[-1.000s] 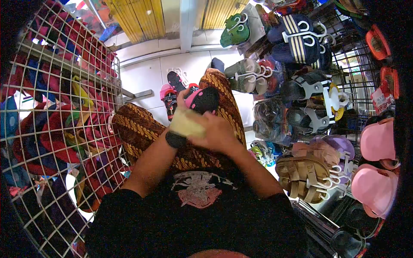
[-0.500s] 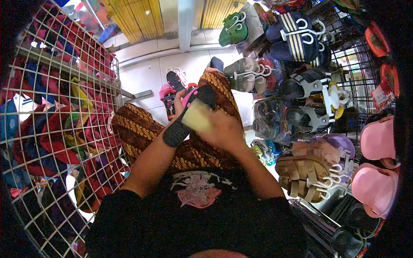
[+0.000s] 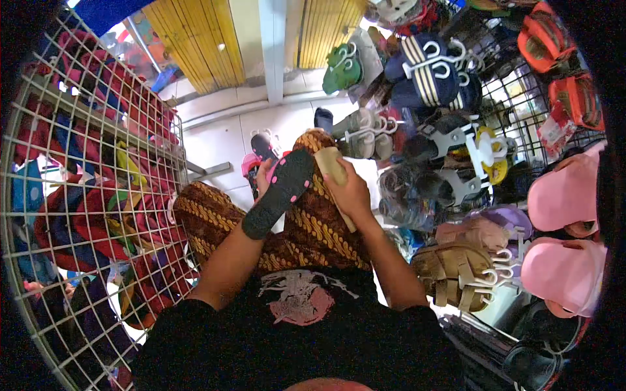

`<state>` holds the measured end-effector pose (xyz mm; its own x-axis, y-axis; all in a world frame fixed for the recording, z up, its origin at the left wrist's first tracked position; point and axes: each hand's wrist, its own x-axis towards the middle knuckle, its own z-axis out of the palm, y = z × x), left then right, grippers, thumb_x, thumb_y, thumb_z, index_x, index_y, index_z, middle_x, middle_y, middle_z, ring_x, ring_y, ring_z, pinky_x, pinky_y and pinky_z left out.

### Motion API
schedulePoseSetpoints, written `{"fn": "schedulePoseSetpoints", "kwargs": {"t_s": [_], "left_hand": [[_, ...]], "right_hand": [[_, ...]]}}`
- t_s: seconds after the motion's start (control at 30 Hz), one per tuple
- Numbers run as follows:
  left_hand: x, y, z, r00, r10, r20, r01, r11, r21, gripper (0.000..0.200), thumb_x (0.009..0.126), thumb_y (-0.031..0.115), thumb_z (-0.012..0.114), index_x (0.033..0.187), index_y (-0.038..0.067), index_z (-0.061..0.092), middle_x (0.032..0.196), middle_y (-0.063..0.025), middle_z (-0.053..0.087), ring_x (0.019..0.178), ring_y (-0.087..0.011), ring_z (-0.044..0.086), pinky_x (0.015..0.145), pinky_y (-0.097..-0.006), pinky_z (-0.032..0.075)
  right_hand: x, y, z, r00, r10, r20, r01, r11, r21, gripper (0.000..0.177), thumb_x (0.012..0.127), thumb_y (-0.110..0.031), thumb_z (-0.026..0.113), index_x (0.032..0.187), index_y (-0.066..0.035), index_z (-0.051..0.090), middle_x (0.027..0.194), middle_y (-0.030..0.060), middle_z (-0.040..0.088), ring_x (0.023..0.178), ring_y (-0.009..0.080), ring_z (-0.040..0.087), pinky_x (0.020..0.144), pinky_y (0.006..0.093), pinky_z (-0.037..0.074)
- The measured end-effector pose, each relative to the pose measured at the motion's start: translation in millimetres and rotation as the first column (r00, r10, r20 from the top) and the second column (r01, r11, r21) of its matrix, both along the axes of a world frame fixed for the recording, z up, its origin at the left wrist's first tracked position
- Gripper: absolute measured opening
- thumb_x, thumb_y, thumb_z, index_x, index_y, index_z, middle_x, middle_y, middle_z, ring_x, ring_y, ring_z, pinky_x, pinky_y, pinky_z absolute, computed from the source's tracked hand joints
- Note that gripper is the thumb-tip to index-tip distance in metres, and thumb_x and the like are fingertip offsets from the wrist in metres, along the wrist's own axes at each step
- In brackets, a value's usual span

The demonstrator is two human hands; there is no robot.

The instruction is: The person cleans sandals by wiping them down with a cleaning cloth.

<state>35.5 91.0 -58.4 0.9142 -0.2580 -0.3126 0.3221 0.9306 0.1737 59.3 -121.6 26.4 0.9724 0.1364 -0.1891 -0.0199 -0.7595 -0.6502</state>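
Note:
A dark sandal (image 3: 280, 195) with pink dots along its edge lies sole-up or sideways over my lap; I cannot tell which face shows. My left hand (image 3: 263, 177) grips its far left side, with most fingers hidden behind it. In my right hand (image 3: 351, 193) is a flat, yellowish-beige piece (image 3: 331, 167), held just to the right of the sandal and apart from it. Beyond my left hand, another dark sandal (image 3: 263, 146) and some pink and red footwear are near the white tiled floor.
A wire rack (image 3: 140, 189) with colourful footwear stands on the left. On the right hang striped navy slippers (image 3: 427, 75), brown sandals (image 3: 453, 270) and pink clogs (image 3: 562, 270). Patterned trousers (image 3: 208, 205) cover my knees. A white post (image 3: 273, 52) rises ahead.
My right hand and the beige piece have moved right, off the sandal, and are no longer blurred. More of the sandal now shows. The camera view has shifted slightly.

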Motion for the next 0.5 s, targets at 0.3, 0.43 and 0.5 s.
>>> {"fn": "schedulePoseSetpoints", "kwargs": {"t_s": [0.3, 0.43, 0.5], "left_hand": [[5.2, 10.5, 4.3, 0.869, 0.039, 0.494, 0.091, 0.967, -0.237, 0.069, 0.094, 0.047, 0.034, 0.135, -0.006, 0.050, 0.127, -0.0216, 0.061, 0.109, -0.0329, 0.063, 0.095, -0.0434, 0.052], [-10.0, -2.2, 29.0, 0.988, 0.124, 0.096, -0.133, 0.987, 0.091, 0.054, 0.096, 0.046, 0.038, 0.121, 0.002, 0.054, 0.114, -0.0185, 0.064, 0.086, -0.0360, 0.066, 0.075, -0.0441, 0.056], [-18.0, -11.4, 77.0, 0.993, 0.112, -0.035, -0.107, 0.988, 0.111, 0.045, 0.097, 0.045, 0.039, 0.107, 0.004, 0.055, 0.107, -0.0161, 0.065, 0.075, -0.0375, 0.067, 0.063, -0.0460, 0.058]], "right_hand": [[-6.6, -5.5, 6.5, 0.998, -0.018, 0.052, 0.007, 0.977, 0.212, 0.055, 0.088, -0.034, 0.070, 0.135, -0.010, 0.051, 0.124, 0.0225, 0.062, 0.115, 0.0375, 0.060, 0.096, 0.0403, 0.047], [-14.9, -11.6, 4.0, 0.992, -0.034, 0.124, -0.003, 0.959, 0.284, 0.054, 0.090, -0.034, 0.068, 0.135, -0.010, 0.051, 0.125, 0.0213, 0.062, 0.116, 0.0342, 0.060, 0.096, 0.0387, 0.047], [-19.3, -18.3, -1.5, 0.993, -0.071, 0.090, 0.035, 0.934, 0.356, 0.054, 0.090, -0.034, 0.068, 0.135, -0.010, 0.051, 0.125, 0.0198, 0.062, 0.115, 0.0324, 0.061, 0.096, 0.0384, 0.047]]}}
